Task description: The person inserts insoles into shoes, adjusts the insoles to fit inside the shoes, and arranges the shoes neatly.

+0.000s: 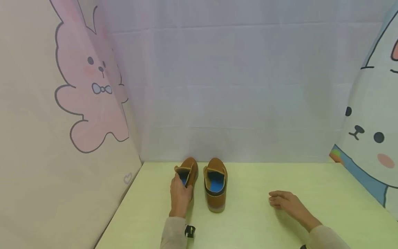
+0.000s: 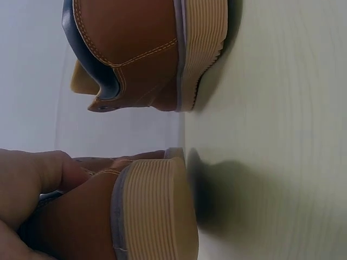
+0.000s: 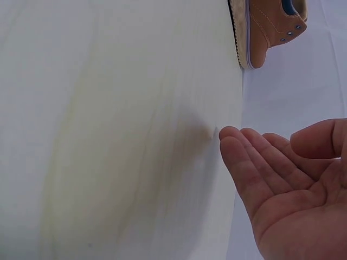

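Note:
My left hand (image 1: 180, 194) grips the left brown shoe (image 1: 194, 172) by the heel end of its opening. Seen from the left wrist, that shoe's pale ridged sole (image 2: 152, 211) stands off the table at the heel, over a dark shadow. Its toe points toward the back wall. Just right of it, a matching shoe (image 1: 216, 201) with a dark collar and blue insole rests flat on its sole. My right hand (image 1: 287, 204) hovers over the table well to the right of both shoes, holding nothing, fingers loosely extended and thumb apart in the right wrist view.
A pale yellow-green table (image 1: 248, 221) carries both shoes near its back edge. Behind it hangs a white cloth (image 1: 236, 86). Cloth with a pink rabbit print (image 1: 93, 114) borders the left side, and a white cartoon animal print (image 1: 370, 114) the right.

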Demonstrator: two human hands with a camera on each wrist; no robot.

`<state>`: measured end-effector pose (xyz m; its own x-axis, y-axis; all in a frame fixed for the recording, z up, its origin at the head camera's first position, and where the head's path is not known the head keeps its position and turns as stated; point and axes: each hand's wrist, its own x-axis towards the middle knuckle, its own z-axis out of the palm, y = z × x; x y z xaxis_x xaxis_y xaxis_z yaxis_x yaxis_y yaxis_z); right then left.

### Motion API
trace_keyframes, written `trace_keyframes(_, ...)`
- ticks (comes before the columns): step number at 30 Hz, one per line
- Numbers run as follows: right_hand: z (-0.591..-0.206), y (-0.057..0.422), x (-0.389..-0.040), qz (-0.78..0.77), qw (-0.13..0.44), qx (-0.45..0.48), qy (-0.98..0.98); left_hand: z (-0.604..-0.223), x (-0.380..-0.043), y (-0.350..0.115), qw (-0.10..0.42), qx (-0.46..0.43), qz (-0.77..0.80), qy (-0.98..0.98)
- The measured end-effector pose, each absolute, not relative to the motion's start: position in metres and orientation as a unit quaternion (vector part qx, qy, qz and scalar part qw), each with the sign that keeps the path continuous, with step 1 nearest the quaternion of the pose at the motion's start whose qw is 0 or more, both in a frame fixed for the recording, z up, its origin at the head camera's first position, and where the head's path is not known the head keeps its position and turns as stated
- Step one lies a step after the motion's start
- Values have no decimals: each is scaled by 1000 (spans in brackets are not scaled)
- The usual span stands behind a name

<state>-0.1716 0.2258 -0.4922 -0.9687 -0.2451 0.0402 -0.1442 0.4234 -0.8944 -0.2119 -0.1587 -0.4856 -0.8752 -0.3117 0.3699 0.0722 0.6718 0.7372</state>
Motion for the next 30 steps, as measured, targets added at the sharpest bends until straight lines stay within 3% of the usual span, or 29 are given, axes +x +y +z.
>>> trace_keyframes(24, -493, 221, -173, -522, 61, -107, 844, -492, -217, -156, 192, 92, -385, -898)
trace_keyframes(30, -489, 214, -171, -500, 38, -110, 858, -491, -216, -161, 162, 81, -398, -899)
